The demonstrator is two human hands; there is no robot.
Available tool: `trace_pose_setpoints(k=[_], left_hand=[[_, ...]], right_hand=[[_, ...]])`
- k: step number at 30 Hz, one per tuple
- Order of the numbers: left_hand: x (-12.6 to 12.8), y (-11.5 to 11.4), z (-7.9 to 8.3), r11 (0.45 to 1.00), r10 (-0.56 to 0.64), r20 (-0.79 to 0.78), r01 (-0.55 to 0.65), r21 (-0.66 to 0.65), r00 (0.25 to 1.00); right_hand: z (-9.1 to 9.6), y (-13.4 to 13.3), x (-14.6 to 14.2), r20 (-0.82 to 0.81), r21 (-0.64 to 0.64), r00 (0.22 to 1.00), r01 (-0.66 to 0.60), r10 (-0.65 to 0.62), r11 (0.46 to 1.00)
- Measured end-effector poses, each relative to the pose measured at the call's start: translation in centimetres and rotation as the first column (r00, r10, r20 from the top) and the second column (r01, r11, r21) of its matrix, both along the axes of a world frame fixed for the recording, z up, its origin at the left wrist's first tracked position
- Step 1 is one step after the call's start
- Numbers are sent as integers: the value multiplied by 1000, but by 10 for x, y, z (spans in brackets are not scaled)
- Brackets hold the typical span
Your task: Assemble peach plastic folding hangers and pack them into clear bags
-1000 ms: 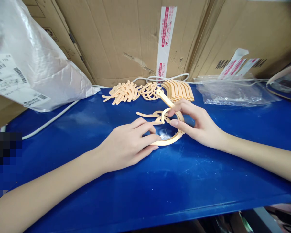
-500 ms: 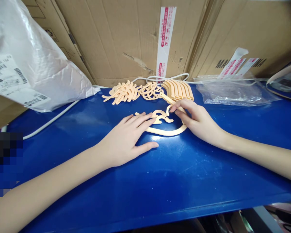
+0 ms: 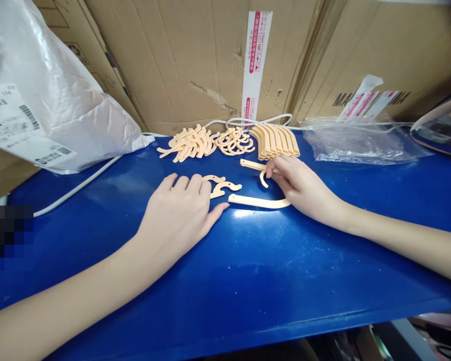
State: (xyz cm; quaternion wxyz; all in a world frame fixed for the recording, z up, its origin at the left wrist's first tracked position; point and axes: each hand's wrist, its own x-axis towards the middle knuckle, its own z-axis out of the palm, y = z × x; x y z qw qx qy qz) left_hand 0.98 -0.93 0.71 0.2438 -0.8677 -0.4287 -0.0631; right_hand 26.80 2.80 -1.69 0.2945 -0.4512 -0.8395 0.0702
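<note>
Beige plastic folding-hanger parts lie on the blue tabletop. My left hand (image 3: 182, 200) has its fingers curled over a pair of wavy flat pieces (image 3: 225, 186), hiding their left ends; its thumb reaches toward the tip of a long curved hanger arm (image 3: 257, 202). My right hand (image 3: 298, 183) is closed at the fingertips around a small hook (image 3: 263, 179) and a second hanger arm (image 3: 251, 164). The near arm's right end runs under that same hand, so how these parts join there is hidden.
Behind the hands sit a pile of wavy pieces (image 3: 191, 143), a heap of hooks (image 3: 235, 141) and a row of stacked arms (image 3: 276, 140). A clear plastic bag (image 3: 361, 143), a white cable (image 3: 82, 185), a white parcel (image 3: 67, 95) and cardboard boxes (image 3: 195, 55) border the table.
My left hand has drawn left and curled its fingers, bringing the wavy pieces with it, away from the arms. In my right hand, the far arm has swung to lie flatter.
</note>
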Motion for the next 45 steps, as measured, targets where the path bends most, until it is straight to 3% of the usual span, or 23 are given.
trace_pose_setpoints(k=[3,7,11,14,18,23,27,33,39,45], left_hand=[[-1,5,-3,998,-59,70,58,8,996],[-4,13,-12,969,-186,190,212,-127,964],[-6,15,-13,965,-208,185,233,-122,960],[-7,16,-11,967,-222,162,238,-90,962],[-10,20,-8,966,-234,138,246,-84,963],[-13,23,-5,953,-290,172,301,-41,941],[-14,23,-5,962,-260,215,272,-27,941],[-15,24,-9,961,-199,377,256,-106,904],[-14,22,-10,933,-231,558,345,-106,797],[-9,16,-6,947,-148,546,278,-163,825]], right_hand=[[-1,1,1,1,-5,1000,10,-10,1000],[-2,3,2,6,-11,999,34,-33,999],[1,3,2,-15,1,999,41,-41,999],[7,-4,-3,-12,94,1000,9,-8,996],[11,-17,-8,175,236,980,-139,98,962],[13,-21,-12,388,272,908,-273,155,923],[14,-21,-15,428,338,885,-347,185,875],[13,-26,-15,452,362,858,-427,245,829],[15,-29,-15,479,348,847,-423,229,837],[12,-28,-13,473,364,874,-311,114,878]])
